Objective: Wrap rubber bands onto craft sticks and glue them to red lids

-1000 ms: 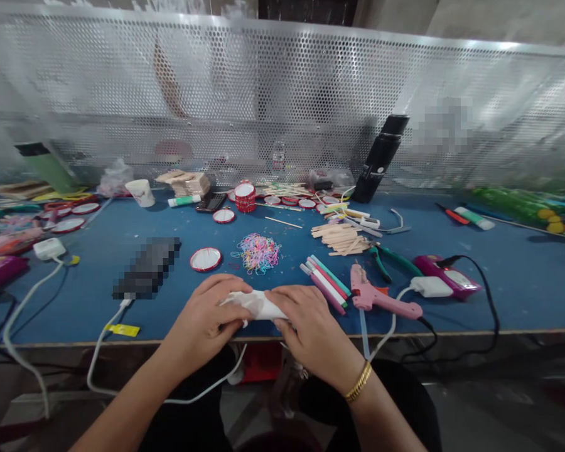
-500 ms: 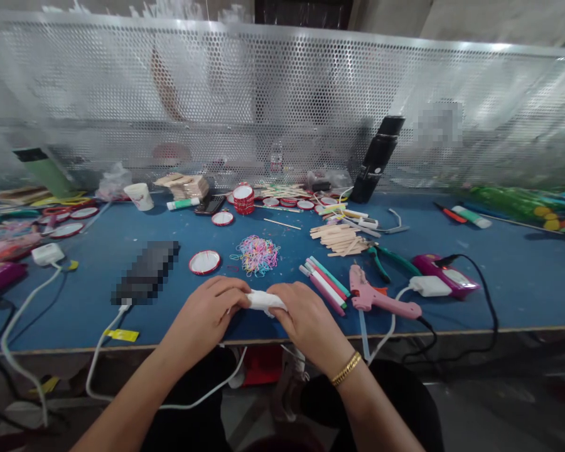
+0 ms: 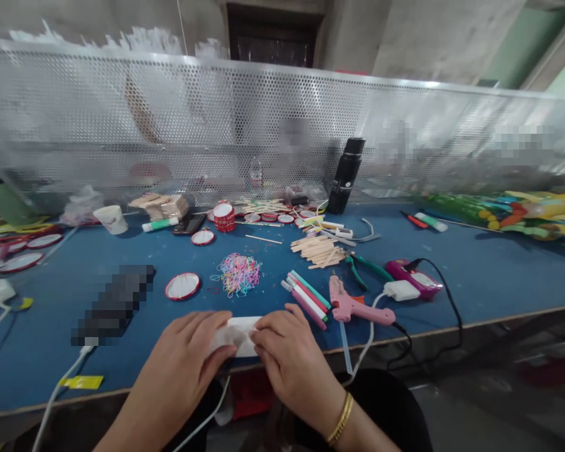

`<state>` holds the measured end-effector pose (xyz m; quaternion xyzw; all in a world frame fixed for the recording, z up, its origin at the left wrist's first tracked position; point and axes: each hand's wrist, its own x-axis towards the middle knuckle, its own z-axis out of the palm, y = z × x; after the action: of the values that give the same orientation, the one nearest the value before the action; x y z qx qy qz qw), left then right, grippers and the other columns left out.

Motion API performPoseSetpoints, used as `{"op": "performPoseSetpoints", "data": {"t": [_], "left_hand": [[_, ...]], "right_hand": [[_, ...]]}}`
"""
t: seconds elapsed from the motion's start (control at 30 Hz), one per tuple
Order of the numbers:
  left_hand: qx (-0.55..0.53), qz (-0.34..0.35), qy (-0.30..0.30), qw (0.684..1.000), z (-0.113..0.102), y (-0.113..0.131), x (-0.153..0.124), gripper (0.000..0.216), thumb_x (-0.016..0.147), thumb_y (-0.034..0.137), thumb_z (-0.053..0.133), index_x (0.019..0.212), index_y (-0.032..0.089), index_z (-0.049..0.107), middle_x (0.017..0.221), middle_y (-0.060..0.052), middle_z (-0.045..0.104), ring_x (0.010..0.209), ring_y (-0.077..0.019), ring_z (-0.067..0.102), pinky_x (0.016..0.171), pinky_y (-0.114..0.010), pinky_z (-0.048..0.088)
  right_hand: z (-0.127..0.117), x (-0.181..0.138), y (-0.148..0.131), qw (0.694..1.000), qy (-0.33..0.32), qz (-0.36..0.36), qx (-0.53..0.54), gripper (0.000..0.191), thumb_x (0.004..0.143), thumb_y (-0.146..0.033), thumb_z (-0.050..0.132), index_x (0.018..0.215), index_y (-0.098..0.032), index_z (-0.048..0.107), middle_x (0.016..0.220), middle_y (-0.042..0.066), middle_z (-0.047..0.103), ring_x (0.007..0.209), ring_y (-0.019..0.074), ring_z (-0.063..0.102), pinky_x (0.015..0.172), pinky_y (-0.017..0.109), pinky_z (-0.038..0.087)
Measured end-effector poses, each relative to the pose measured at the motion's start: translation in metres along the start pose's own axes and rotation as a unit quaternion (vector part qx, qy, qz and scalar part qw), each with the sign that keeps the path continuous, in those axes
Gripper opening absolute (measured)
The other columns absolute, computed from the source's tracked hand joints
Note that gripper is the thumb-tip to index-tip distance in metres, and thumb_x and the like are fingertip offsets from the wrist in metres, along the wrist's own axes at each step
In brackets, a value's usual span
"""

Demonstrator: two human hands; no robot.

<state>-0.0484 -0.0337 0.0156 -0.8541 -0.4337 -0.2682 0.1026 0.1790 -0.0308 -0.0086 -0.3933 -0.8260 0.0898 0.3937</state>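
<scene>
White, oblong, paper-like piece point(image 3: 245, 325) sat at the near edge of the blue, flat-topped desk point(image 3: 480, 270), 6 o'clock from the heap of multicoloured thin loops point(image 3: 239, 275). Left hand point(image 3: 181, 351) pinched its 9-o'clock end, right hand point(image 3: 294, 355) its 3-o'clock end. Probably light, soft, easily creased; gentle two-ended grip suited it.

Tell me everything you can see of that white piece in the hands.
The white piece looks like paper or tissue, with a greyish patch near its middle. It spans the gap between the left hand and right hand, both gripping it and covering its ends, at the front edge of the blue table. Whether it is folded, I cannot tell.
</scene>
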Motion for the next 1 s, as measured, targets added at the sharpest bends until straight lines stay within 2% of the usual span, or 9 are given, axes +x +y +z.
{"op": "performPoseSetpoints", "data": {"t": [0.1, 0.17, 0.4, 0.57, 0.63, 0.7, 0.83, 0.93, 1.0], "left_hand": [[0.049, 0.063, 0.034, 0.996, 0.019, 0.002, 0.012, 0.047, 0.104, 0.044, 0.051, 0.144, 0.021, 0.058, 0.143, -0.013, 0.067, 0.131, -0.0307, 0.064, 0.105, -0.046, 0.054], [0.048, 0.105, 0.028, 0.993, 0.033, 0.002, 0.014, 0.048, 0.105, 0.042, 0.05, 0.148, 0.02, 0.057, 0.143, -0.012, 0.069, 0.128, -0.0271, 0.067, 0.102, -0.041, 0.056], [0.04, 0.072, 0.009, 0.997, 0.054, 0.001, 0.005, 0.04, 0.104, 0.032, 0.051, 0.14, 0.023, 0.065, 0.14, -0.01, 0.071, 0.122, -0.0265, 0.072, 0.101, -0.043, 0.059], [0.031, 0.083, -0.035, 0.995, 0.039, 0.003, 0.008, 0.062, 0.103, 0.049, 0.054, 0.158, 0.021, 0.045, 0.15, -0.012, 0.063, 0.135, -0.0267, 0.063, 0.116, -0.047, 0.046], [0.025, 0.066, -0.065, 0.995, 0.028, 0.006, 0.01, 0.077, 0.1, 0.057, 0.055, 0.165, 0.024, 0.031, 0.159, -0.013, 0.054, 0.147, -0.0289, 0.051, 0.121, -0.053, 0.038], [0.024, 0.04, -0.077, 0.996, 0.015, 0.013, 0.015, 0.078, 0.1, 0.059, 0.055, 0.166, 0.03, 0.027, 0.165, -0.012, 0.045, 0.155, -0.0329, 0.038, 0.122, -0.06, 0.034], [0.006, 0.018, -0.046, 0.999, -0.007, 0.026, 0.03, 0.058, 0.102, 0.052, 0.055, 0.157, 0.037, 0.045, 0.165, -0.007, 0.046, 0.157, -0.0349, 0.032, 0.123, -0.067, 0.025], [-0.028, 0.015, 0.022, 0.999, -0.016, 0.032, 0.044, 0.04, 0.104, 0.039, 0.054, 0.143, 0.035, 0.061, 0.155, -0.004, 0.059, 0.152, -0.0321, 0.041, 0.124, -0.065, 0.021], [-0.074, 0.008, 0.093, 0.993, -0.019, 0.038, 0.054, 0.033, 0.104, 0.033, 0.054, 0.133, 0.033, 0.068, 0.145, -0.003, 0.068, 0.145, -0.0302, 0.05, 0.124, -0.062, 0.023]], "right_hand": [[0.01, -0.003, 0.001, 1.0, 0.025, 0.009, 0.001, 0.023, 0.091, -0.003, 0.056, 0.095, -0.023, 0.066, 0.102, 0.002, 0.074, 0.101, 0.0205, 0.068, 0.114, 0.05, 0.04], [0.015, -0.007, 0.002, 0.999, 0.042, 0.017, 0.004, 0.03, 0.089, -0.001, 0.052, 0.105, -0.023, 0.065, 0.108, 0.004, 0.075, 0.108, 0.0216, 0.069, 0.118, 0.052, 0.039], [0.001, -0.018, -0.005, 0.999, 0.044, -0.02, 0.001, 0.041, 0.092, -0.007, 0.05, 0.13, -0.021, 0.058, 0.13, 0.011, 0.072, 0.125, 0.0252, 0.066, 0.116, 0.056, 0.047], [-0.021, -0.024, -0.02, 0.998, 0.042, -0.03, -0.022, 0.042, 0.094, -0.011, 0.057, 0.135, -0.021, 0.058, 0.138, 0.012, 0.068, 0.132, 0.0276, 0.062, 0.115, 0.056, 0.049], [-0.032, -0.026, -0.023, 0.998, 0.054, -0.033, -0.029, 0.036, 0.096, -0.013, 0.058, 0.131, -0.022, 0.061, 0.135, 0.011, 0.069, 0.13, 0.0274, 0.061, 0.115, 0.056, 0.048], [-0.044, -0.028, -0.023, 0.997, 0.055, -0.031, -0.034, 0.031, 0.097, -0.013, 0.058, 0.126, -0.023, 0.065, 0.13, 0.009, 0.072, 0.126, 0.0257, 0.063, 0.114, 0.053, 0.048], [-0.076, -0.019, -0.005, 0.996, 0.048, -0.047, -0.066, 0.02, 0.099, -0.016, 0.061, 0.113, -0.024, 0.072, 0.108, 0.004, 0.078, 0.105, 0.0214, 0.069, 0.105, 0.046, 0.048], [-0.106, 0.002, 0.028, 0.989, 0.033, -0.03, -0.144, 0.014, 0.1, -0.024, 0.064, 0.102, -0.025, 0.077, 0.094, 0.002, 0.08, 0.09, 0.0193, 0.07, 0.093, 0.04, 0.047], [-0.125, 0.024, 0.056, 0.97, 0.012, 0.024, -0.24, 0.013, 0.099, -0.026, 0.066, 0.1, -0.024, 0.079, 0.097, 0.003, 0.081, 0.095, 0.0219, 0.071, 0.091, 0.04, 0.045]]}}
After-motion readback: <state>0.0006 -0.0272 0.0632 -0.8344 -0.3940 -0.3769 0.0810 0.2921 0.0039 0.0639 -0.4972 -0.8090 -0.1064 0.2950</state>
